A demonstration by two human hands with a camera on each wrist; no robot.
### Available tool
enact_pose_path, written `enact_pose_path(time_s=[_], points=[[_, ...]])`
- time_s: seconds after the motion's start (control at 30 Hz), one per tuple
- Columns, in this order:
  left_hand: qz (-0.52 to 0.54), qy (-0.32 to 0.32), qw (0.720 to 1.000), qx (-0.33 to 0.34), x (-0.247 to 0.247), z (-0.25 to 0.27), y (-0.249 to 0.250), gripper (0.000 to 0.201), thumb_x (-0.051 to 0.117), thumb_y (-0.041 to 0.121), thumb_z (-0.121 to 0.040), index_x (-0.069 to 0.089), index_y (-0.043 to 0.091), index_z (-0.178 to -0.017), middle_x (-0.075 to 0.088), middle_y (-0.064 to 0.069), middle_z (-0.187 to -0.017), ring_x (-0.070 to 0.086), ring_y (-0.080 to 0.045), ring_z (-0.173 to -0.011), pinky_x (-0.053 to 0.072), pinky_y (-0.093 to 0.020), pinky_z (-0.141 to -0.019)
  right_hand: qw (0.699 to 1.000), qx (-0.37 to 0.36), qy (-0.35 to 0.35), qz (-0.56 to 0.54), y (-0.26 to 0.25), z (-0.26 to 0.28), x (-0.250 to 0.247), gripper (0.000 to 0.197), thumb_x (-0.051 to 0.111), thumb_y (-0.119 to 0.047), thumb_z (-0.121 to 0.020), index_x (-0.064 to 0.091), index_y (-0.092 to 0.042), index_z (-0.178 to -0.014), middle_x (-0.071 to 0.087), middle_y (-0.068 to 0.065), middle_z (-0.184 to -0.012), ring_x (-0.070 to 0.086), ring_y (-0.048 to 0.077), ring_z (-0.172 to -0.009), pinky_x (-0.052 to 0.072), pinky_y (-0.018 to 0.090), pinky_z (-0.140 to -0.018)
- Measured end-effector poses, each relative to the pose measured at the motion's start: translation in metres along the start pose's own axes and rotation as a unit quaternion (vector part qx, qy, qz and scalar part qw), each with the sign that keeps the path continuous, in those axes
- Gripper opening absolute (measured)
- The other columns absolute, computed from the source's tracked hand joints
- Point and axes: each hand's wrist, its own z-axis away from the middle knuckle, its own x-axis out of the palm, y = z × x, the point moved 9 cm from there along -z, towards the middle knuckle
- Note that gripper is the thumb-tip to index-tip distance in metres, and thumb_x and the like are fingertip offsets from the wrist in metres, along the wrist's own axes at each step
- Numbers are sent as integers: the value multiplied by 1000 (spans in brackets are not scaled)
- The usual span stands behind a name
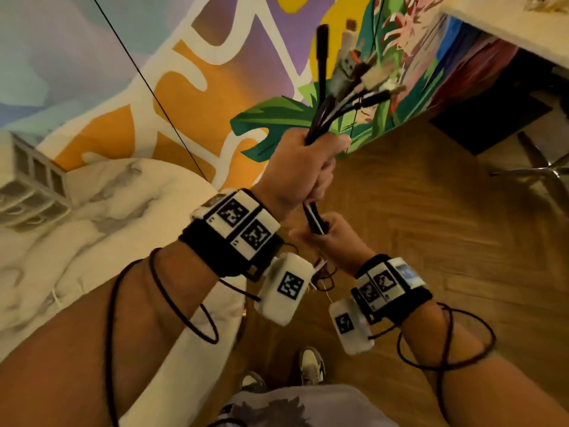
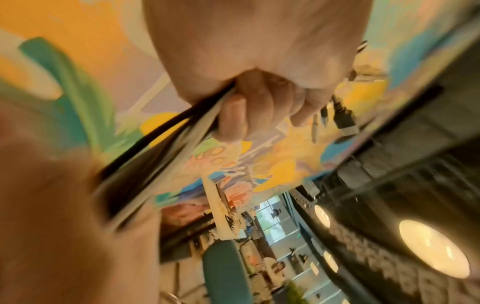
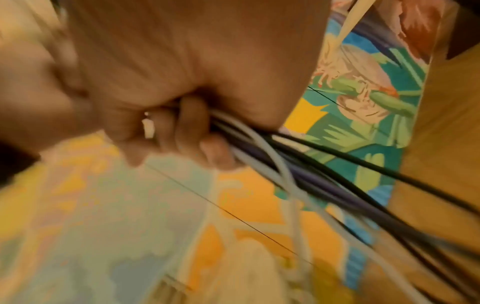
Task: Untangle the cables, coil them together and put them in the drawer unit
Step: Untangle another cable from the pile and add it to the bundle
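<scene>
Held upright in front of me is a bundle of black, white and purple cables (image 1: 335, 100), its plugs (image 1: 363, 72) fanning out at the top. My left hand (image 1: 303, 167) grips the bundle just below the plugs. Directly under it, my right hand (image 1: 328, 238) grips the same cables (image 1: 312, 215). The left wrist view shows the left hand's fingers (image 2: 254, 102) curled round the cables (image 2: 161, 139), with the plugs (image 2: 342, 117) beyond. From the right hand (image 3: 182, 92) the cables (image 3: 324, 174) trail away loosely. A white drawer unit (image 1: 30, 186), blurred, stands on the table at the left.
A round marble table (image 1: 107, 211) lies to my left. A painted mural wall (image 1: 215, 72) is ahead, and wooden floor (image 1: 431, 226) is below. Metal chair legs (image 1: 538, 167) and another white tabletop (image 1: 508, 23) are at the right. My shoes (image 1: 311, 365) show underneath.
</scene>
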Motion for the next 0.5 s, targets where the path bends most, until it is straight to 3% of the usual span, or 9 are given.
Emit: enact_pose_path(time_s=[0.07,0.17,0.27,0.37,0.5], points=[[-175,1,984,38,-8,4,19,55,54,12,-92,34,25,-43,30,9,-34,23,-10,-32,22,-23,-39,997,43,39,42,32,-7,-4,45,62,-18,-90,36,-20,-54,31,-8,-47,26,4,-39,24,17,-43],[-390,24,915,100,-28,9,60,48,62,17,-89,39,26,-48,39,8,-36,33,-7,-36,23,-17,-40,982,142,65,109,92,-7,-13,45,59,-22,-92,35,-20,-54,31,-7,-48,27,6,-37,24,24,-45],[-519,-6,837,175,-34,17,89,40,58,22,-87,43,22,-49,31,9,-40,34,-8,-36,20,-16,-39,962,199,79,166,131,-9,-23,39,56,-26,-93,42,-17,-57,36,-3,-50,32,13,-42,26,26,-47],[-621,-56,753,210,-26,28,91,28,53,28,-85,61,13,-62,30,13,-46,25,-1,-38,19,-20,-45,953,236,73,176,143,-12,-29,35,54,-27,-92,45,-15,-60,41,-3,-53,37,14,-45,30,25,-46],[-672,3,711,207,-56,26,108,32,45,31,-87,62,11,-69,27,14,-46,27,-3,-41,17,-19,-47,920,308,68,232,176,4,-43,30,55,-26,-93,52,-15,-66,48,1,-57,43,15,-47,33,26,-45]])
